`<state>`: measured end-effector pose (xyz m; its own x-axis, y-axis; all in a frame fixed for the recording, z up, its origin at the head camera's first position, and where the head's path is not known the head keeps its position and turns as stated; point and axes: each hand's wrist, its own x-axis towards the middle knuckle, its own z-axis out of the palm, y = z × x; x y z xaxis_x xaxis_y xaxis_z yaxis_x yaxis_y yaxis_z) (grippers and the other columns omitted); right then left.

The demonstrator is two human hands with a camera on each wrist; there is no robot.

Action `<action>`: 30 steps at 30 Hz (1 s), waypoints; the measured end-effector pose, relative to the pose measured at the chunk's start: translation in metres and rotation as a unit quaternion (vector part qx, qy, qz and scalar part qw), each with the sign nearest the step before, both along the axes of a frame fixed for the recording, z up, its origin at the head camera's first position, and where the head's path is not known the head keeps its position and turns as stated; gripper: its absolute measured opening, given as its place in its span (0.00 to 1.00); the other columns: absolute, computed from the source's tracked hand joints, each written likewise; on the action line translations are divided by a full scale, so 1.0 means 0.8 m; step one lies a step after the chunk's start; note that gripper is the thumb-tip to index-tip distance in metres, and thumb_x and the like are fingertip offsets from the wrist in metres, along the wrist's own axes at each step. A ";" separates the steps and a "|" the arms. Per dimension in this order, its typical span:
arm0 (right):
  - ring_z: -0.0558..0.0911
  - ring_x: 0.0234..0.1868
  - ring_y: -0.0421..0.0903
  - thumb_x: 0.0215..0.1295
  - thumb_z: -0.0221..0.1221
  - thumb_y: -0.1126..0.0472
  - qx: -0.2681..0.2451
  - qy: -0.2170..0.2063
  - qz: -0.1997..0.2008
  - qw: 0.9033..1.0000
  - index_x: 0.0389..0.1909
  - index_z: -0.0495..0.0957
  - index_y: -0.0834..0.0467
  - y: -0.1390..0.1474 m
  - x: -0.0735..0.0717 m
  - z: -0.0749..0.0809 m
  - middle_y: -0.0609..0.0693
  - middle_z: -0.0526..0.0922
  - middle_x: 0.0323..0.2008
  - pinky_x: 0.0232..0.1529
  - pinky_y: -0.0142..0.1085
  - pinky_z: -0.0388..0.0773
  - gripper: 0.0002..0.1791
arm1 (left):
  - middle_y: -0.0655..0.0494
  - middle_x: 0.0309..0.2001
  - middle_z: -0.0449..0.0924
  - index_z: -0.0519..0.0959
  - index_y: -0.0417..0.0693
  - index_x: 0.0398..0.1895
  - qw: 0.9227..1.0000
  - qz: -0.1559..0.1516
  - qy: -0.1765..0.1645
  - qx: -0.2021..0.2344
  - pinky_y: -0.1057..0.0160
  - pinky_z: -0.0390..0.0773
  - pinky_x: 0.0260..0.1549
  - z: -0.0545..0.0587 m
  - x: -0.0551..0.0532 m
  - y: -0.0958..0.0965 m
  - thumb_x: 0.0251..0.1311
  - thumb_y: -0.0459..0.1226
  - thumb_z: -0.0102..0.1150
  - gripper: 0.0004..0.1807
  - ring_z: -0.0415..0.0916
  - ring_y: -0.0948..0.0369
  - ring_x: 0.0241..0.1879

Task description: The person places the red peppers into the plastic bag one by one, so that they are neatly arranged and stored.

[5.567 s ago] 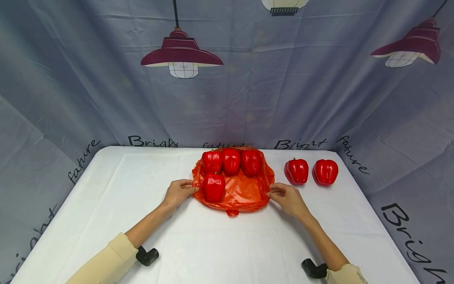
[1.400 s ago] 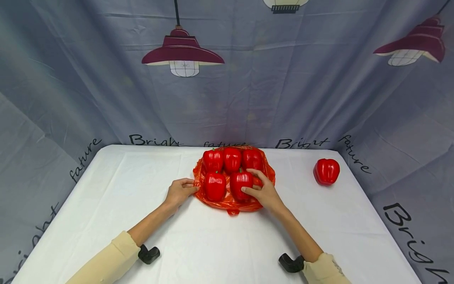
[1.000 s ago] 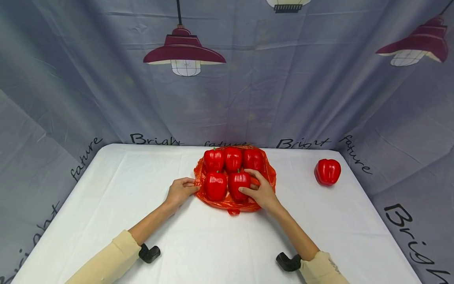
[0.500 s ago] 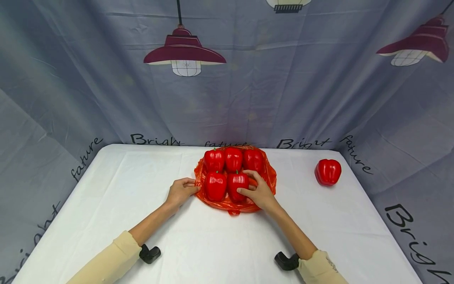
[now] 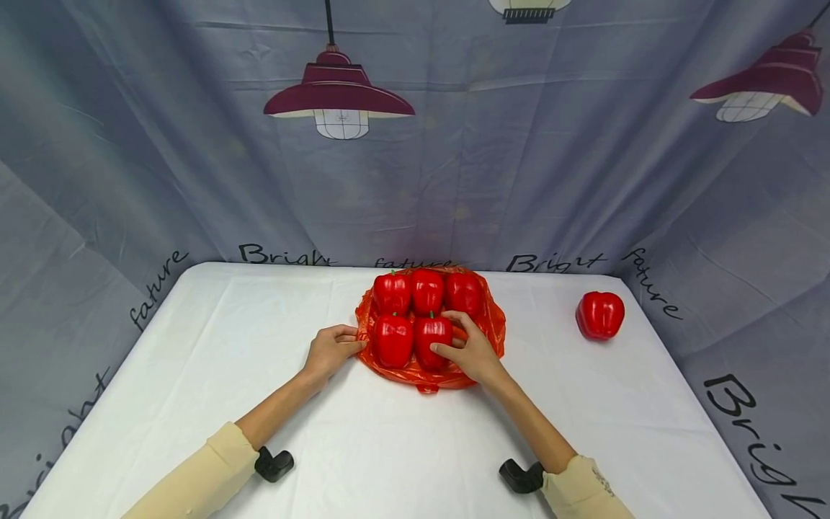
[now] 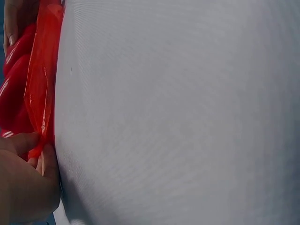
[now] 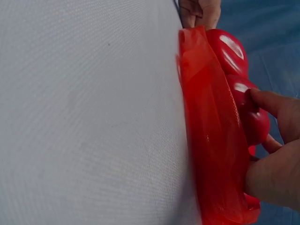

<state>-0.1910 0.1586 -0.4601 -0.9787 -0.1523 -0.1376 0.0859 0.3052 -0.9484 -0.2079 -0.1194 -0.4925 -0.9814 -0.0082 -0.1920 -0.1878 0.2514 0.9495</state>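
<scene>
An orange-red plastic bag (image 5: 402,374) lies spread open on the table with red bell peppers inside. At its left rim, my left hand (image 5: 328,353) pinches the plastic between thumb and fingers, also seen in the left wrist view. My right hand (image 5: 476,355) reaches over the right rim and holds a bell pepper (image 5: 431,340) in the front row, thumb on its near side. Beside that pepper sits a front-left pepper (image 5: 393,343). Behind them stand three more, at left (image 5: 392,291), middle (image 5: 427,290) and right (image 5: 463,293).
One more bell pepper (image 5: 599,316) rests on the white-covered table (image 5: 389,461), well right of the bag near the edge. A grey printed curtain (image 5: 441,180) hangs behind and at the sides.
Earlier, my right hand held the bag's right rim and two peppers lay outside. One of those is now in the bag, shifted left against the front-left pepper. My left hand stays put.
</scene>
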 end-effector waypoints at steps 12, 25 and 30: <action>0.74 0.63 0.63 0.62 0.69 0.58 0.022 0.012 -0.007 1.000 0.69 0.66 0.50 -0.003 -0.001 -0.002 0.58 0.65 0.69 0.51 0.49 0.81 0.35 | 0.50 0.35 0.84 0.82 0.34 0.47 1.000 0.002 0.001 0.002 0.68 0.81 0.36 0.000 0.001 -0.002 0.59 0.30 0.67 0.13 0.80 0.61 0.34; 0.79 0.56 0.61 0.63 0.69 0.56 0.037 0.035 0.018 0.999 0.71 0.68 0.46 -0.003 -0.002 -0.006 0.58 0.70 0.66 0.45 0.47 0.83 0.35 | 0.50 0.35 0.84 0.82 0.33 0.47 1.000 0.003 0.002 0.005 0.68 0.81 0.35 0.002 0.001 -0.002 0.59 0.29 0.67 0.14 0.80 0.61 0.34; 0.79 0.56 0.59 0.64 0.68 0.55 0.043 0.043 0.024 0.998 0.72 0.67 0.47 -0.002 -0.004 -0.006 0.57 0.71 0.66 0.46 0.47 0.83 0.36 | 0.50 0.35 0.84 0.82 0.33 0.47 1.000 0.001 0.002 0.006 0.68 0.81 0.35 0.001 0.000 -0.002 0.59 0.28 0.66 0.13 0.80 0.61 0.34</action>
<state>-0.1938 0.1569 -0.4646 -0.9794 -0.1901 -0.0686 -0.0107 0.3877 -0.9217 -0.2081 -0.1207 -0.4920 -0.9823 -0.0083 -0.1872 -0.1837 0.2400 0.9532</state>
